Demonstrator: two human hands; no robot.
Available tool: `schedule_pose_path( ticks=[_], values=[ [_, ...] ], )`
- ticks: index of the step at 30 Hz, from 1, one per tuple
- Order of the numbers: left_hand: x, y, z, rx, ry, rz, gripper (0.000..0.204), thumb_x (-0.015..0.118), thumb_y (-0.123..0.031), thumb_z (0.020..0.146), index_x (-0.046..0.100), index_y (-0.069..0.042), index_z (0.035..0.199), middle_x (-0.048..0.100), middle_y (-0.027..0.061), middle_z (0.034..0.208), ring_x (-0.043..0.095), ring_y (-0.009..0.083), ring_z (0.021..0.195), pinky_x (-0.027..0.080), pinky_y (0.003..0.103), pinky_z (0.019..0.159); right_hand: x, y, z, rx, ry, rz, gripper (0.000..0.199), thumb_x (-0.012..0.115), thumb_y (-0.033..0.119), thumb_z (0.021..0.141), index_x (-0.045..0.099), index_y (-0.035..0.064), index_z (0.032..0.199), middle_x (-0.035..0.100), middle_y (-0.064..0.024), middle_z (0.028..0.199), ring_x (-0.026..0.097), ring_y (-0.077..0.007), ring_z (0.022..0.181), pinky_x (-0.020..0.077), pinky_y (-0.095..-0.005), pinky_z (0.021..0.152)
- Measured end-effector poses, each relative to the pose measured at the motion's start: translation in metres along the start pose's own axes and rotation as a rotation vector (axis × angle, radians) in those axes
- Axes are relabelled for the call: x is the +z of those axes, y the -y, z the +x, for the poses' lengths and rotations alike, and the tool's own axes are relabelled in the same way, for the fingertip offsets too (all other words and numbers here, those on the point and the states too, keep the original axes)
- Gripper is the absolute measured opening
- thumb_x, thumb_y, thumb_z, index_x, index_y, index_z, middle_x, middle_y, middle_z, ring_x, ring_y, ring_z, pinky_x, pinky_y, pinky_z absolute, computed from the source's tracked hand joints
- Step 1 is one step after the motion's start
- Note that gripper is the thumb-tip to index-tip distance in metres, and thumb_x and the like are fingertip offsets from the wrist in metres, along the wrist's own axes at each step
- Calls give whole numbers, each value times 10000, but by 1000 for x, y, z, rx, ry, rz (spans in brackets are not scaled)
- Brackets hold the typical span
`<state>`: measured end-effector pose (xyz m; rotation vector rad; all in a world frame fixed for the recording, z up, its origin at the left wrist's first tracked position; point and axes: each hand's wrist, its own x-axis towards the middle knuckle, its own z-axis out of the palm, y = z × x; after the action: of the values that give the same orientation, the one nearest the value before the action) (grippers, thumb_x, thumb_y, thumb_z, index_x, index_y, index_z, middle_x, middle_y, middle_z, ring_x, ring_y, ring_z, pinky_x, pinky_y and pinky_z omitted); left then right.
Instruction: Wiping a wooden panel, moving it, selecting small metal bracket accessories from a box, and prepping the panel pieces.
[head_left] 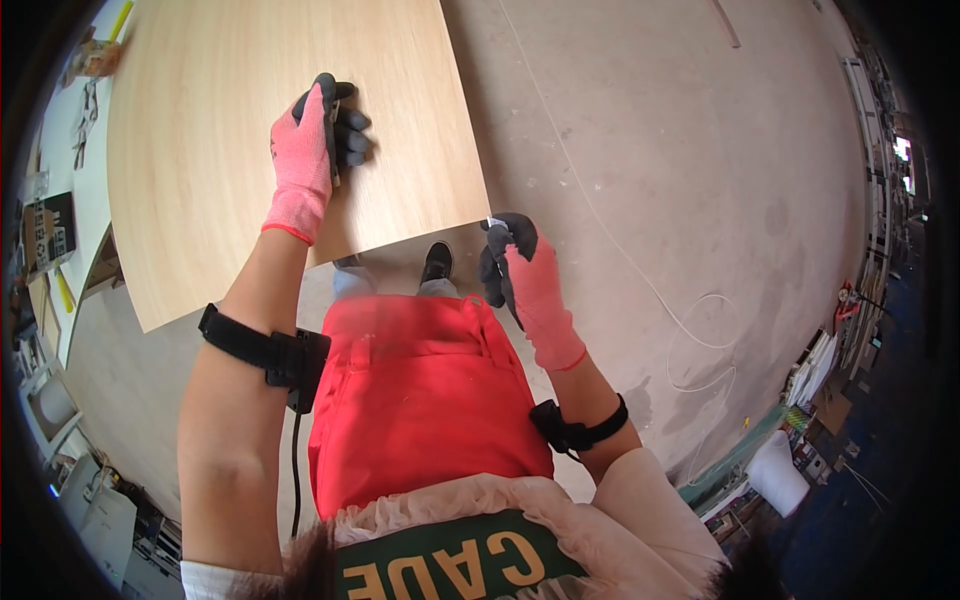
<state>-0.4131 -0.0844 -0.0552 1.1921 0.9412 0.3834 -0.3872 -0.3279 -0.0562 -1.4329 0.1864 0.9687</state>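
A large pale wood-grain panel lies in front of me, its near right corner close to my right hand. Over its right half is my left hand, in a pink glove with dark grey palm and fingers. Those fingers are curled, and a thin tan edge shows along the palm; what it belongs to I cannot make out. My right hand, gloved alike, is closed just at the panel's near corner. A small whitish bit shows at its fingertips, too small to name. Whether that hand touches the panel is hidden by the fingers.
A white table with a dark box and small items stands left, partly under the panel. Along the concrete floor runs a thin white cable, looped at the right. Stacked materials and a white roll line the right side.
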Motion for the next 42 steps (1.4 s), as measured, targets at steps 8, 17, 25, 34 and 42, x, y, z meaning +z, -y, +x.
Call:
schedule_pose_path(
  ticks=[8, 17, 25, 34, 42],
  values=[
    [-2, 0, -1, 13, 1, 29, 498, 496, -431, 892, 574, 31, 1060, 583, 96, 694, 545, 154, 501, 437, 259, 440, -2, -10, 0, -62, 4, 24, 198, 400, -14, 884, 503, 10, 1051, 536, -79, 621, 425, -121, 396, 321, -257, 341],
    [-1, 1, 1, 9, 0, -7, 488, 507, -413, 892, 568, 42, 1057, 574, 104, 684, 534, 157, 493, 423, 263, 422, 3, -6, 0, -25, -34, 21, 198, 398, -23, 875, 496, 17, 1041, 542, -81, 638, 454, -122, 434, 338, -260, 348],
    [0, 2, 1, 24, -3, 21, 491, 496, -421, 896, 574, 32, 1068, 583, 98, 693, 533, 149, 492, 429, 257, 428, 0, -10, 0, -43, 16, 53, 172, 384, -5, 891, 487, 18, 1026, 539, -82, 624, 439, -118, 419, 319, -254, 340],
    [0, 1, 0, 20, 7, 25, 495, 489, -429, 897, 575, 26, 1074, 592, 93, 693, 543, 144, 497, 433, 250, 434, 4, -1, -2, -3, -36, 53, 154, 386, 26, 905, 492, 12, 1017, 528, -83, 591, 400, -122, 364, 314, -257, 329],
    [1, 0, -2, 28, 5, 45, 490, 487, -427, 899, 578, 22, 1074, 596, 95, 695, 549, 142, 500, 434, 246, 435, 2, -8, -1, -48, -24, 90, 152, 408, 33, 908, 494, 17, 1033, 540, -84, 600, 415, -129, 363, 297, -260, 324]
  ],
)
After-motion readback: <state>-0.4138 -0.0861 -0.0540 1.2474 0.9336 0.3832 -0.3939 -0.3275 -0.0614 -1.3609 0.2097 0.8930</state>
